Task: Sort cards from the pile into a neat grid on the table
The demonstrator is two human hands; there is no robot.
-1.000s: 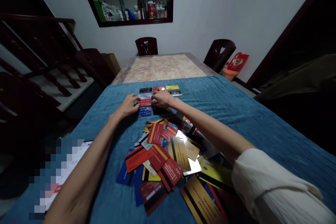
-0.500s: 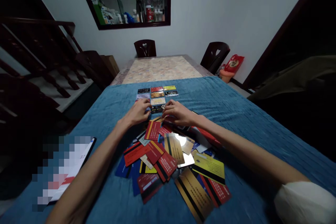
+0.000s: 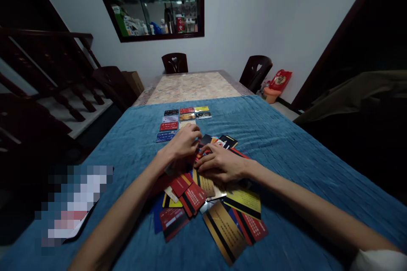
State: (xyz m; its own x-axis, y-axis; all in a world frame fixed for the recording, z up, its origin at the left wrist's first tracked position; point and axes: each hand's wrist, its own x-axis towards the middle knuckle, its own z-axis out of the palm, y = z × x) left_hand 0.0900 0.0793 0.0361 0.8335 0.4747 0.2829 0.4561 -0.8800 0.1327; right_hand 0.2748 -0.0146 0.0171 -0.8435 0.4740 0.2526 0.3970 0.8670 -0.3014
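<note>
My left hand hovers at the far edge of a loose card pile, its fingers bent and slightly apart, with no card visible in them. My right hand reaches over the pile, fingers spread and touching the cards beneath. Among the pile are a gold card with a black stripe, a yellow card, a dark red card and a red card. Beyond my hands lie cards in neat rows, including a black card, a yellow card and a blue card. My left hand hides part of these rows.
A blue cloth covers the near part of the table. A blurred, pixelated flat device lies at the left. Chairs stand around the far end, and a glass-shelved cabinet is set in the wall.
Both hands have drawn back from the card rows toward me, onto the pile. The red and blue cards in the left column are now uncovered. The view has shifted slightly.
</note>
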